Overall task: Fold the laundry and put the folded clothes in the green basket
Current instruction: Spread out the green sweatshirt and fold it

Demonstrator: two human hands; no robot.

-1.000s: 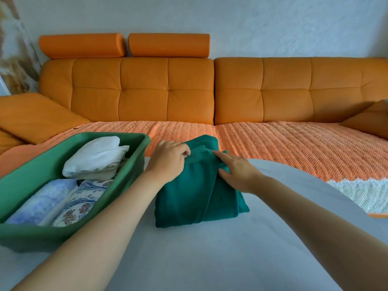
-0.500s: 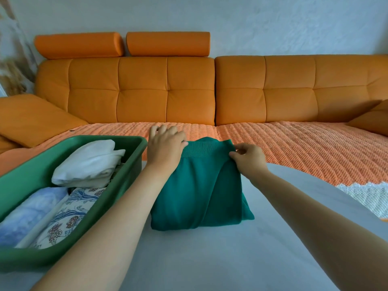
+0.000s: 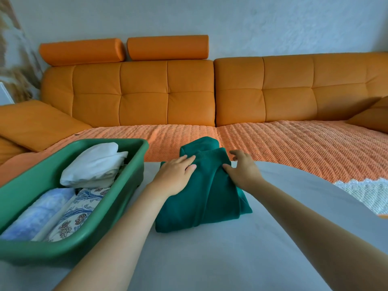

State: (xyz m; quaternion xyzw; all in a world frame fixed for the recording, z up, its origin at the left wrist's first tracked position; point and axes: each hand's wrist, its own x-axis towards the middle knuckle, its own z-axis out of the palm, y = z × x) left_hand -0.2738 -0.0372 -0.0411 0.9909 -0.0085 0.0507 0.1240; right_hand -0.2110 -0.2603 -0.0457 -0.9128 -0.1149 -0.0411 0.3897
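1. A green plastic basket [image 3: 130, 185] stands at the left on the pale grey tabletop [image 3: 210, 259]. It holds a folded white cloth [image 3: 94, 164] at its far end. Nearer the camera lie a rolled pale blue cloth [image 3: 35, 215] and a folded cream cloth with a blue and brown floral print [image 3: 77, 215], side by side.
2. Just right of the basket, apart from it, a folded dark teal knit garment [image 3: 201, 202] lies on the tabletop. Its ribbed hem is turned up at the far end.
3. The left hand [image 3: 174, 177] lies flat on the garment's upper left part, fingers straight and together, pressing down.
4. The right hand [image 3: 241, 173] rests against the garment's right edge with its thumb on the fabric. Its fingers are loosely spread and grip nothing.
5. Behind the table runs an orange tufted leather sofa [image 3: 273, 91]. An orange knitted throw [image 3: 294, 148] covers its seat.
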